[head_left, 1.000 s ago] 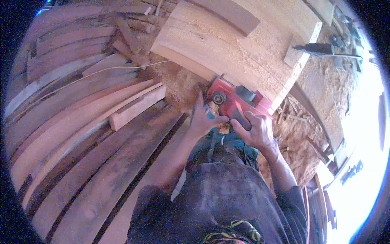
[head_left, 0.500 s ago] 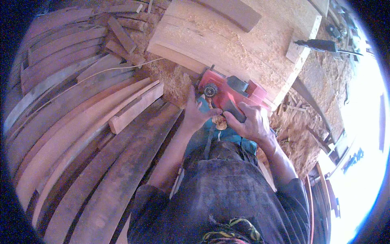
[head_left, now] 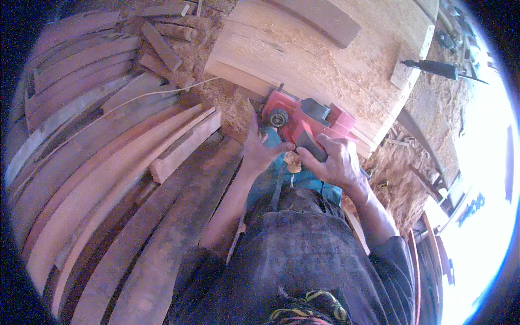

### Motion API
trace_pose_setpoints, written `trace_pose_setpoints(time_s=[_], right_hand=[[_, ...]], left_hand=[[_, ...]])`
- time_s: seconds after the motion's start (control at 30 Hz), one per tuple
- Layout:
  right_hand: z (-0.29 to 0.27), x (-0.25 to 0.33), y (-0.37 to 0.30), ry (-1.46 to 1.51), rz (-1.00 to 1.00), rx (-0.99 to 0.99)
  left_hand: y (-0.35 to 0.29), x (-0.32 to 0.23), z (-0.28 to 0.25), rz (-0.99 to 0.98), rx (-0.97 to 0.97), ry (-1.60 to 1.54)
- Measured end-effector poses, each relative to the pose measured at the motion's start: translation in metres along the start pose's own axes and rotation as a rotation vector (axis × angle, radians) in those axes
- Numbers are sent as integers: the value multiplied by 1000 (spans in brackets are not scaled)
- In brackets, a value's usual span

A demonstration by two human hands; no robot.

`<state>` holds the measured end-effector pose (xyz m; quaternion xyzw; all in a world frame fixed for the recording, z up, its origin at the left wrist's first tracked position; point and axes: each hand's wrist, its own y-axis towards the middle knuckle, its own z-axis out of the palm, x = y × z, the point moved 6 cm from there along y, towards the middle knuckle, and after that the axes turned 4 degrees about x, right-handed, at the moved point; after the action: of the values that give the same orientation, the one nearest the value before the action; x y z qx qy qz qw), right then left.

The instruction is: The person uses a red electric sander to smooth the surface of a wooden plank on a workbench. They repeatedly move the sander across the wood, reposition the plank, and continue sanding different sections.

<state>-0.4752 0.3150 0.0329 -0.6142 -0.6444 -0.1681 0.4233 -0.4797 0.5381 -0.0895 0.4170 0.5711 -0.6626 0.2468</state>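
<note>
A red electric planer [head_left: 295,123] with a black round knob and dark handle lies along the near edge of a broad wooden slab [head_left: 244,51]. My right hand [head_left: 340,161] is wrapped round the planer's rear handle. Beside the knob, my left hand [head_left: 257,154] has its fingers spread and its thumb stretched toward the planer's near side; it grips nothing. A clump of pale wood shavings [head_left: 293,162] sits between my hands, against blue cloth [head_left: 319,184].
On the slab lie a dark wood piece [head_left: 319,21], a small block [head_left: 401,67] and a dark pointed tool [head_left: 433,69]. Long planks [head_left: 157,233] cover the left, with a thin cord [head_left: 157,93] across them. Sawdust heaps [head_left: 230,111] surround the slab.
The slab appears shifted slightly right in the view. Shavings seen beside the knob are gone, and fewer remain between my hands. My right hand keeps its hold on the planer.
</note>
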Motion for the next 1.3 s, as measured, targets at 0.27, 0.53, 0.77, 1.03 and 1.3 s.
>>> trace_pose_setpoints(time_s=[0.27,0.53,0.77,1.03,1.3], right_hand=[[6,26,25,-19,40,59],[21,35,44,-35,21,62],[25,51,60,-39,-15,38],[29,59,70,-30,-13,49],[38,63,79,-39,23,69]], left_hand=[[11,7,-29,-28,-9,-83],[16,-30,-52,65,-44,-36],[19,-41,-69,40,-56,-69],[27,-40,-85,59,-37,-7],[28,-47,-90,11,-9,-277]])
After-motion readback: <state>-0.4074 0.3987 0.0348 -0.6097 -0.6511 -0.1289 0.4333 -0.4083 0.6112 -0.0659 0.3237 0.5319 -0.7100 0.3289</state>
